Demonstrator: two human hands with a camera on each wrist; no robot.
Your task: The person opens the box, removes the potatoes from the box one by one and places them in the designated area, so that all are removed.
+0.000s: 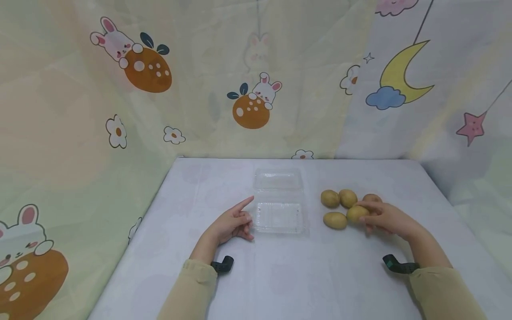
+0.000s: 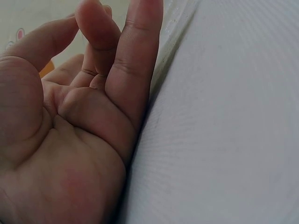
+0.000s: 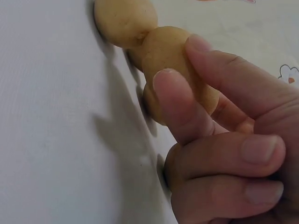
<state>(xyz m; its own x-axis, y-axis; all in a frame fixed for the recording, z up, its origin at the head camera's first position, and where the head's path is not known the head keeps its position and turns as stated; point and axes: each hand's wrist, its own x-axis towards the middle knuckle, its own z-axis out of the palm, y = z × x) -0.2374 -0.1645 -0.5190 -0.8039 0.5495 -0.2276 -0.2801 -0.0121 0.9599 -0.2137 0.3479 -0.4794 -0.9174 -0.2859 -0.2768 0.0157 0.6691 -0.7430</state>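
Observation:
My right hand (image 1: 388,218) pinches a yellow-brown potato (image 1: 354,214) between thumb and fingers. In the right wrist view that potato (image 3: 163,49) overlaps the others behind it, and the lower fingers are curled in. Close around it lie more potatoes: one at the front left (image 1: 335,220), two behind, and another partly hidden by the hand. To the left, a clear plastic box (image 1: 280,218) lies with its lid (image 1: 278,179) folded back. At the box's left edge is my left hand (image 1: 233,224), index finger extended and the others loosely bent, its palm (image 2: 70,172) holding nothing.
A white cloth covers the table (image 1: 280,280). Behind it hangs a pale curtain (image 1: 200,66) printed with rabbits, flowers and a moon. Each wrist wears a black camera band, such as the left one (image 1: 224,264), below beige sleeves.

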